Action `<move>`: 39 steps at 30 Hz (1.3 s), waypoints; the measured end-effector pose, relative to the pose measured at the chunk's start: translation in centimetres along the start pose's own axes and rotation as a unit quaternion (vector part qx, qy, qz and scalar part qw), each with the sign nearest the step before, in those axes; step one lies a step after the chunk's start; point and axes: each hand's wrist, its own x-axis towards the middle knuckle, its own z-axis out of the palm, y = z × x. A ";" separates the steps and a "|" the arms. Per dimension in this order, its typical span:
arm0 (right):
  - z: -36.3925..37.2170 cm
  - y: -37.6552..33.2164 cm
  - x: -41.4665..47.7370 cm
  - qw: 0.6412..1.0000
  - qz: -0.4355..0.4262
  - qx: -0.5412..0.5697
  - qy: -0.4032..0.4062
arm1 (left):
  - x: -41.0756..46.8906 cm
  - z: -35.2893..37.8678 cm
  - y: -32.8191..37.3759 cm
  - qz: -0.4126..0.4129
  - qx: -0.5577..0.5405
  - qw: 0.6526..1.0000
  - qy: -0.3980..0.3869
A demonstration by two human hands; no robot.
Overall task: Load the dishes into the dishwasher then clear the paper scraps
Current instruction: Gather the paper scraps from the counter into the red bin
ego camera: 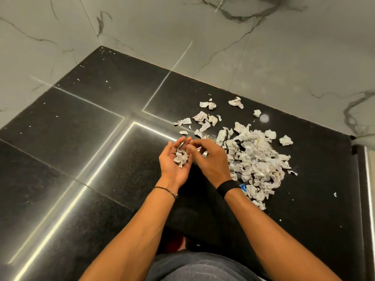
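A big heap of crumpled paper scraps (257,159) lies on the black floor to the right of my hands, and several loose scraps (203,118) are scattered just beyond them. My left hand (176,165) is palm up and cupped, carrying a small bunch of scraps (181,157). My right hand (209,157) is back up, its fingertips reaching over the left palm at a scrap; the pinch itself is blurred. No dishes or dishwasher are in view.
The black tiled floor (91,138) with bright metal strips runs into a corner of white marble walls (263,47). A dark ledge (363,179) stands at the right edge. My knees and dark clothing fill the bottom centre.
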 end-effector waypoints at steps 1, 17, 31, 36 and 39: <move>0.0 0.7 0.7 1.000 0.017 -0.013 0.012 | 0.1 0.1 0.3 -0.001 -0.006 1.000 -0.004; 2.1 3.6 0.9 0.966 0.066 -0.245 -0.049 | 1.3 -0.3 4.3 -0.022 0.010 0.999 -0.025; 1.5 -5.8 -0.7 0.980 0.124 0.127 0.091 | -0.9 1.1 3.6 -0.075 -0.007 0.994 -0.085; 2.8 -6.3 -2.6 0.950 0.191 0.174 0.174 | -2.6 0.0 4.3 -0.089 -0.025 0.990 -0.102; 4.9 -7.4 -3.8 0.918 0.225 0.258 0.202 | -3.7 -1.0 3.9 -0.091 -0.033 0.990 -0.100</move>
